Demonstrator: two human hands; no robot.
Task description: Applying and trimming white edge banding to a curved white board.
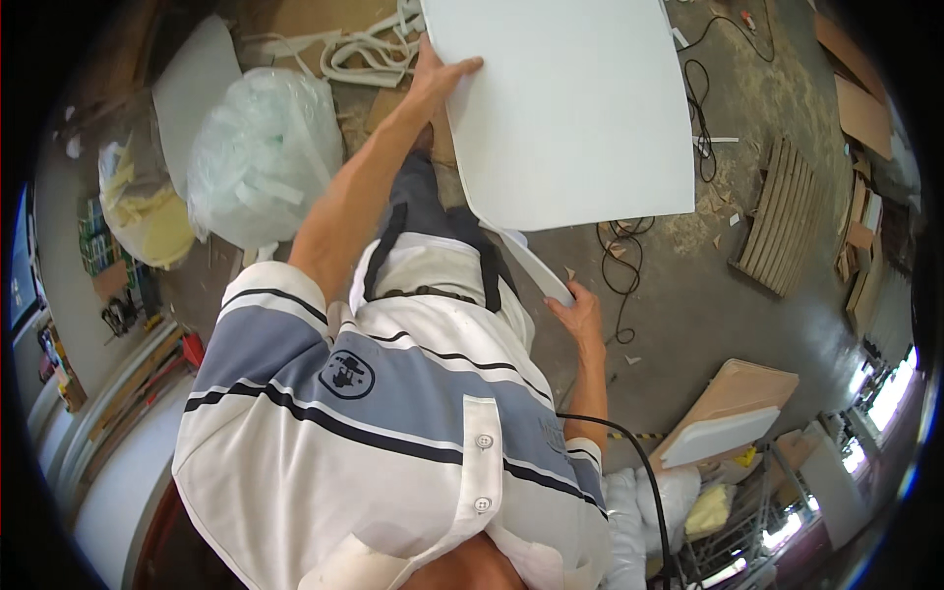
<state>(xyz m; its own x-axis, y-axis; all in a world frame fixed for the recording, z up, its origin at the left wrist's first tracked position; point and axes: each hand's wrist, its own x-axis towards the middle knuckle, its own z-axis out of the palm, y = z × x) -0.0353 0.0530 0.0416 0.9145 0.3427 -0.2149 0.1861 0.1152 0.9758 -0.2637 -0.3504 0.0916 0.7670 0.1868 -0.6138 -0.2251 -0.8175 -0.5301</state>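
A: L hand [433,79]?
B: Upper centre of frame, arm stretched out bare from the short sleeve, fingers spread flat, thumb apart, gripping an edge.
A: R hand [580,317]?
B: Mid-frame, right of centre. Forearm runs up from lower centre, elbow bent, fingers curled in a grip, wrist straight.

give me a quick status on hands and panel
Left hand grips large white flat panel at its edge. Right hand holds its lower corner. Black cables on floor below.

Concrete floor [688,305] bears black cables [629,256] and wooden slats [782,221].
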